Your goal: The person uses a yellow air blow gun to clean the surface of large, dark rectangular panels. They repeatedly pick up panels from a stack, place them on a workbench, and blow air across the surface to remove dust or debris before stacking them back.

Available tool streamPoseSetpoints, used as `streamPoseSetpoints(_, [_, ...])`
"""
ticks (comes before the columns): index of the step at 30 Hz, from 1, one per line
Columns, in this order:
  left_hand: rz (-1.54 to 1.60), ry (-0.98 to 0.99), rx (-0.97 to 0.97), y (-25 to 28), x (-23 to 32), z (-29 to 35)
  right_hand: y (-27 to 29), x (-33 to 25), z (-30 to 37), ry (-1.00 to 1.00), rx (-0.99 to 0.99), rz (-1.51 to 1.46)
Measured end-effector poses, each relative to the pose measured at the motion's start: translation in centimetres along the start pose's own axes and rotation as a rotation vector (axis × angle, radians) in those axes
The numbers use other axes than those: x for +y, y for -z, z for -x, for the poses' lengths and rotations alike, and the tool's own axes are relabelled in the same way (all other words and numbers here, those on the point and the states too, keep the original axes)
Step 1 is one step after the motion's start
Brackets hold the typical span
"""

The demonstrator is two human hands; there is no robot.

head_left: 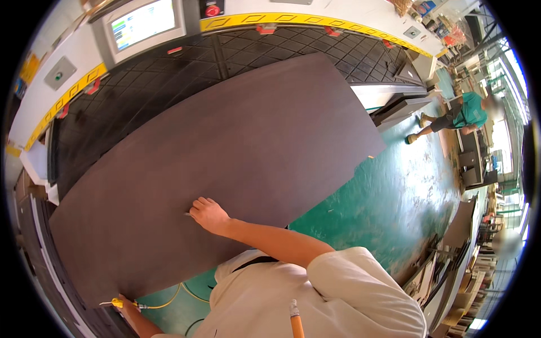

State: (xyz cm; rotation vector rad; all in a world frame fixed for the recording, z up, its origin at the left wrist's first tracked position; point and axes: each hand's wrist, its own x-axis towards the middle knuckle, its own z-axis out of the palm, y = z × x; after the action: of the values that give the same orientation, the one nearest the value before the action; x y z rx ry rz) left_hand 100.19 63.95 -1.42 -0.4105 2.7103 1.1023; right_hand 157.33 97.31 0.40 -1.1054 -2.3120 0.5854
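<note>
A large dark brown board [242, 135] lies across the machine bed in front of me. My right hand [209, 216] rests near the board's near side, its fingers closed. A thin, pale tip sticks out past them, but the rest of that object is hidden. At the board's near left corner my left hand [131, 307] is closed around a yellow air blow gun [117, 303]. The gun's thin nozzle points left. A yellow hose [163, 306] runs from its rear toward my body.
A black ribbed machine bed [146, 90] lies beyond the board, under a white frame with yellow edging, a screen [143, 25] and a red button [212, 10]. An orange stick [296, 324] with a whitish tip juts up below. Rightward, a person [470, 110] stands on green floor [389, 197] near stacked panels [403, 107].
</note>
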Motion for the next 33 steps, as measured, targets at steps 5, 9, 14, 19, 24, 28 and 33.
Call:
streamPoseSetpoints(5, [-0.33, -0.189, 0.12, -6.2, 0.4, 8.2, 5.4, 11.4, -6.0, -0.073, 0.097, 0.093])
streamPoseSetpoints(9, [-0.249, -0.115, -0.085, -10.1, -3.2, 19.2, 12.7, 24.4, -10.7, -0.188, 0.162, 0.162])
streamPoseSetpoints(14, [-0.195, 0.168, -0.536, -11.3, -9.3, 36.1, 25.7, 44.1, -13.0, -0.395, 0.171, 0.292])
streamPoseSetpoints(19, [-0.136, -0.069, -0.568, -16.9, -13.9, 59.6, 39.6, 64.7, -12.5, -0.502, 0.374, 0.363])
streamPoseSetpoints(24, [-0.138, 0.009, -0.529, -18.5, -4.7, 74.6, 49.1, 74.8, -11.1, -0.445, 0.447, 0.243])
streamPoseSetpoints(28, [-0.127, 0.131, -0.519, -17.6, -9.1, 71.6, 49.4, 71.6, -8.5, 0.058, 0.149, 0.055])
streamPoseSetpoints(33, [-0.284, 0.213, -0.516, -18.6, -4.6, 72.8, 51.3, 79.3, -11.7, -0.035, 0.253, 0.241])
